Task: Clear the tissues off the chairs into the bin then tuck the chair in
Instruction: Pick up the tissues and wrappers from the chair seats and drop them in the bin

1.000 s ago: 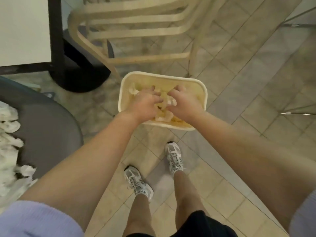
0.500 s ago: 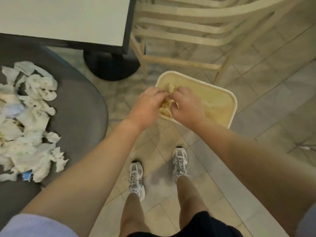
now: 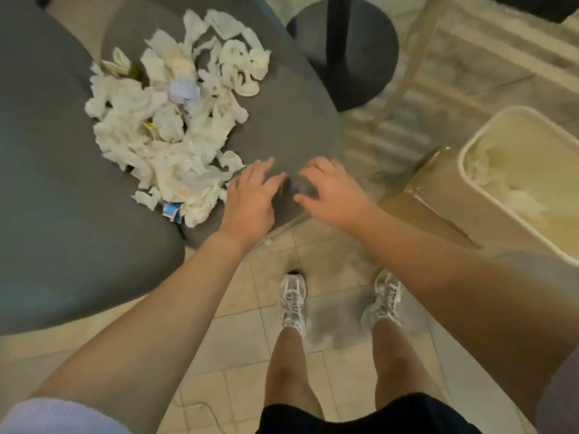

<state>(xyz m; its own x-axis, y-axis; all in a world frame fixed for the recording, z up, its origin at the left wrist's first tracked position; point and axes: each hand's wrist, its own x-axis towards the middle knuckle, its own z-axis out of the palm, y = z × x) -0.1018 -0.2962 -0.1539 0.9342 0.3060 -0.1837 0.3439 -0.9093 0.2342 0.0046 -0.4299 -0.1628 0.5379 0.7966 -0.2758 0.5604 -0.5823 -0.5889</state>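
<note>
**Tissue pile still on the seat, bin partly filled**

Both hands are seen empty above the near right part of the grey chair seat (image 3: 282, 126). The left hand (image 3: 252, 198) is held with fingers spread and relaxed, just beside the near edge of the tissue pile (image 3: 169, 126), nothing being grasped. The right hand (image 3: 333, 192) is likewise loose and open, a little to the right, over bare seat.

A large heap of crumpled white tissues is left on the seat, spread from the far middle to the near left, with a bluish wad and a small blue wrapper mixed in. The bin (image 3: 463, 158) is placed on the floor at the far right, well apart from the pile, and some crumpled tissue is seen lying inside it.

The task is judged to be partly done: some tissue is binned, yet most of the pile is left to be gathered and carried over. The tucking in of the chair is not yet begun. Several more handfuls are probably needed.
</note>
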